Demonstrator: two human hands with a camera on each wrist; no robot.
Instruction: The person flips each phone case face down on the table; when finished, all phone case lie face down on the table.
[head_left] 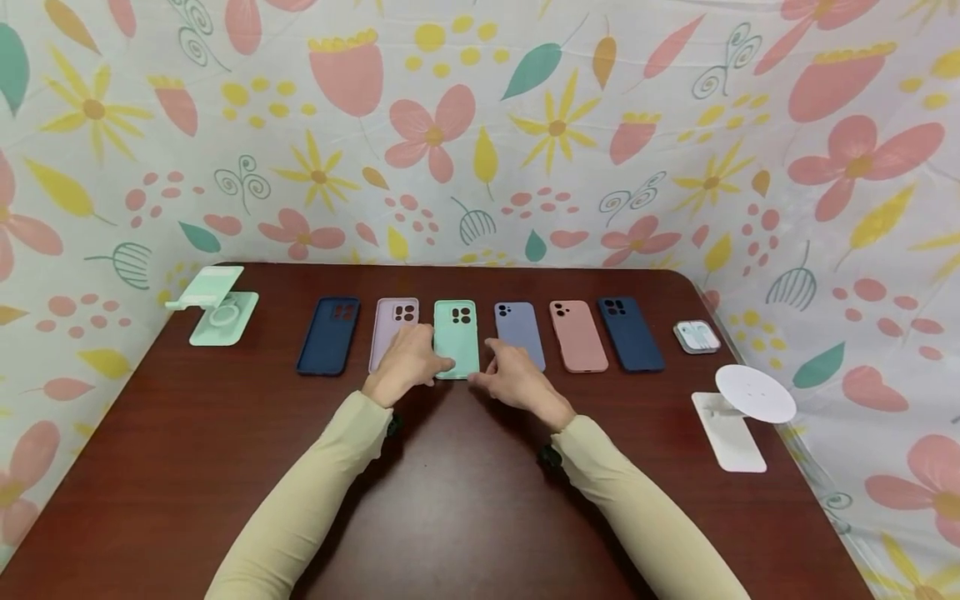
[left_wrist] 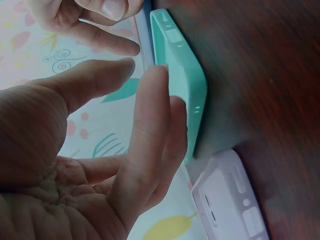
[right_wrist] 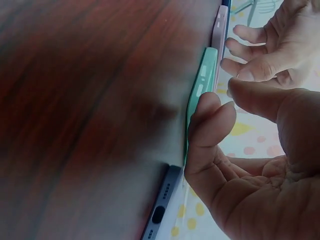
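A mint green phone case [head_left: 457, 325] lies on the table with its open inner side up. My left hand [head_left: 407, 358] is over its lower left side, fingers loosely bent and thumb apart, holding nothing. In the left wrist view those fingertips overlap the edge of the mint case [left_wrist: 196, 82]. At the lower right corner is my right hand [head_left: 517, 379], its thumb and index finger apart with no object between them. A lilac case [head_left: 386, 332], partly covered by the left hand, lies to the left. The blue-violet case [head_left: 521, 325] is just beyond the right hand.
The row also holds a dark blue case [head_left: 328, 337] at left, plus a pink case [head_left: 579, 337] and another dark blue case [head_left: 632, 335] at right. A mint folding stand [head_left: 217, 312], boxed earphones [head_left: 697, 337] and a white round-topped stand [head_left: 738, 433] sit toward the sides.
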